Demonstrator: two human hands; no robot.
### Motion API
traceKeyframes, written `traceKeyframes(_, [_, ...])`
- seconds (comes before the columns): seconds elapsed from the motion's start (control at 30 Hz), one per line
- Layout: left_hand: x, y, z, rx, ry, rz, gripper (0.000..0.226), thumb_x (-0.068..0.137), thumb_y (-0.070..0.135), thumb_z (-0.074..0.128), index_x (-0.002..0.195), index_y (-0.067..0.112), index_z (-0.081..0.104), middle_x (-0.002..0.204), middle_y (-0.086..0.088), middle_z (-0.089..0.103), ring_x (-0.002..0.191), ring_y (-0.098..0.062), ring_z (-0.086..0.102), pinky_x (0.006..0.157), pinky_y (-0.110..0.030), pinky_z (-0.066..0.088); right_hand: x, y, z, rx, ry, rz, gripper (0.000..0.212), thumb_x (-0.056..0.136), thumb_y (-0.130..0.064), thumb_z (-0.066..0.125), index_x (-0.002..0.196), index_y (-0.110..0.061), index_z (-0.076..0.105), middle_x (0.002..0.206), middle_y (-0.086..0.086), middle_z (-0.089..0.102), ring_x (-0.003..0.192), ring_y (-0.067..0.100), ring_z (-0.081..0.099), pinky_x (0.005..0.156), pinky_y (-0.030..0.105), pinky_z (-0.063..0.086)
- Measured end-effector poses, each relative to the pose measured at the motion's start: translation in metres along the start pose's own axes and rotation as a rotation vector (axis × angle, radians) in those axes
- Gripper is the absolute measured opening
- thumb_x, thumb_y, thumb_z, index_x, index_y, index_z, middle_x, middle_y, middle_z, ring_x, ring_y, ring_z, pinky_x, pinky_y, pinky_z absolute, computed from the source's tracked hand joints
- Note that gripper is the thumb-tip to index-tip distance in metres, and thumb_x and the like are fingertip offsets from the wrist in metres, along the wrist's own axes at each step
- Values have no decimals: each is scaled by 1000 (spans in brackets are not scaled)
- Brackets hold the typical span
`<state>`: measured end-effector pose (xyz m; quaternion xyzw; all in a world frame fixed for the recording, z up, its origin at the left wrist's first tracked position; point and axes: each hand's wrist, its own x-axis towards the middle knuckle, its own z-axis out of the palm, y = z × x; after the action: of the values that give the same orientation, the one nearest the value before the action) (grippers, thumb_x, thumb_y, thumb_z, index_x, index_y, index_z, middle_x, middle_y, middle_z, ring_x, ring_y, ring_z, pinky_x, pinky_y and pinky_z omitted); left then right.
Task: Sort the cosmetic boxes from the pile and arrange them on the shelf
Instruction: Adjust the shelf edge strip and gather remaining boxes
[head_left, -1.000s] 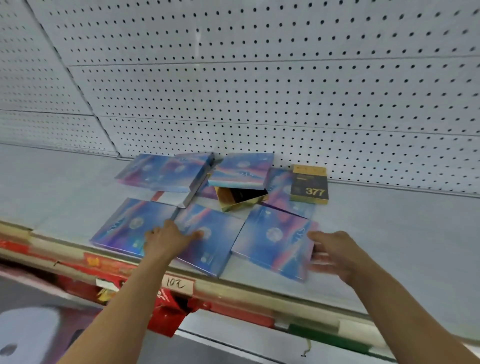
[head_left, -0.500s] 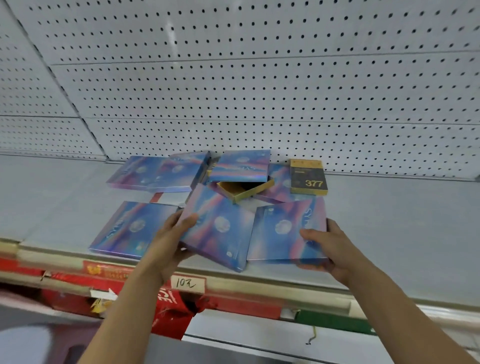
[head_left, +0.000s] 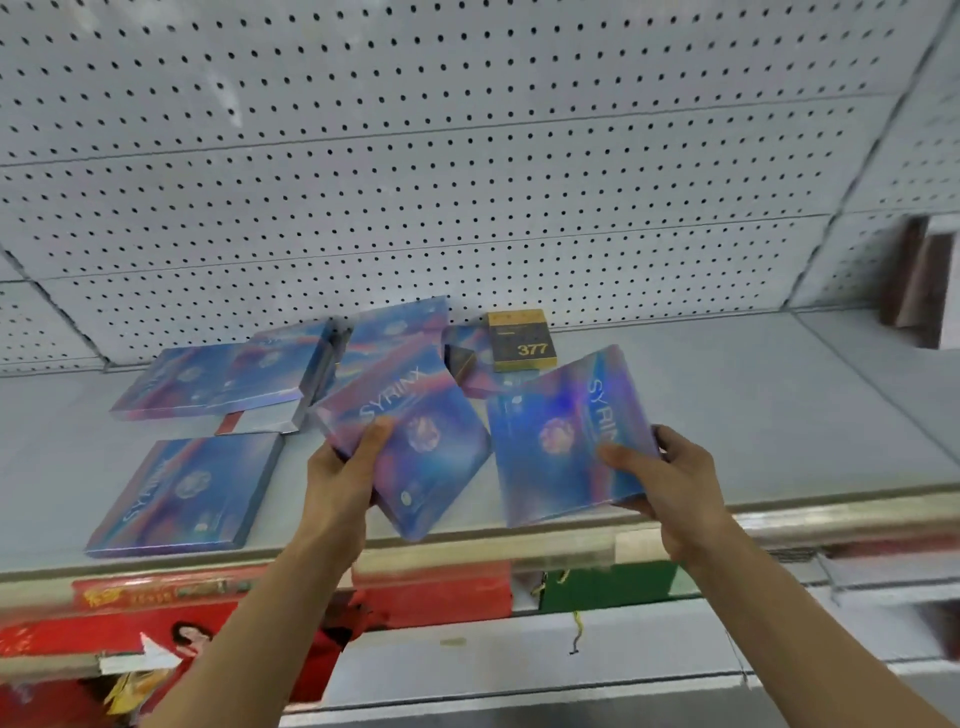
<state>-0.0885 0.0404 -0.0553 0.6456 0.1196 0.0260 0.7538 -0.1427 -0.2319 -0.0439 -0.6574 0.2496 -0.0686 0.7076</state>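
Note:
My left hand (head_left: 340, 475) grips a flat blue-purple SYRINX box (head_left: 410, 431), lifted and tilted above the shelf (head_left: 753, 405). My right hand (head_left: 660, 478) grips a second, matching box (head_left: 558, 441) by its right edge, thumb on the face. One more such box (head_left: 182, 493) lies flat at the front left. Behind them a pile of the same boxes (head_left: 239, 376) leans together, with a black and gold box marked 377 (head_left: 522, 340) at the back.
A white pegboard wall (head_left: 467, 182) backs the shelf. The shelf's front rail (head_left: 519, 545) carries red and green labels. Dark brown items (head_left: 917, 280) stand at the far right on the adjoining shelf section.
Both hands have taken hold of a box each and lifted them off the shelf toward me. The view has shifted to the right.

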Motion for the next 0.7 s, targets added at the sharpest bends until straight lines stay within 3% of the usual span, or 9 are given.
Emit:
traceKeyframes(0.17, [-16,0,66,-37,-17,-22,17,88,22,69,103,14,67,94,-4,74,80,-22,70,71,-34,55,0,-14,-63,95,177,-26,19,74,-18,79,86,-11,66,79,8,69,58,22,64,53,34,55])
traceKeyframes(0.27, [-30,-8,119,-15,-65,-19,21,85,27,73,104,17,68,99,-6,74,91,-28,71,82,-43,56,1,-21,-114,146,220,-54,16,75,-14,78,86,-8,68,75,7,69,54,18,62,50,31,54])
traceKeyframes(0.37, [-52,-18,179,-18,-122,-14,31,76,34,79,102,19,70,102,-6,74,100,-32,69,92,-53,52,3,-32,-179,205,255,-95,17,73,-7,77,87,-3,70,74,11,69,59,23,61,59,32,54])
traceKeyframes(0.47, [-83,-32,245,-9,-165,-34,49,61,48,81,99,19,69,103,-7,73,101,-32,68,94,-56,50,8,-43,-251,226,309,-141,11,72,-4,77,81,-5,70,57,1,64,45,14,54,43,21,44])
traceKeyframes(0.63, [-142,-52,355,47,-279,-51,17,84,31,73,94,18,68,98,-10,73,92,-33,70,85,-52,54,20,-52,-365,245,386,-187,11,72,-7,78,76,-9,69,54,-2,65,44,14,55,41,19,43])
traceKeyframes(0.7, [-161,-63,391,52,-302,-56,15,85,29,72,93,17,69,96,-11,74,90,-34,70,85,-53,54,21,-53,-408,259,407,-207,11,73,-7,78,79,-6,69,58,1,66,46,14,58,41,20,44])
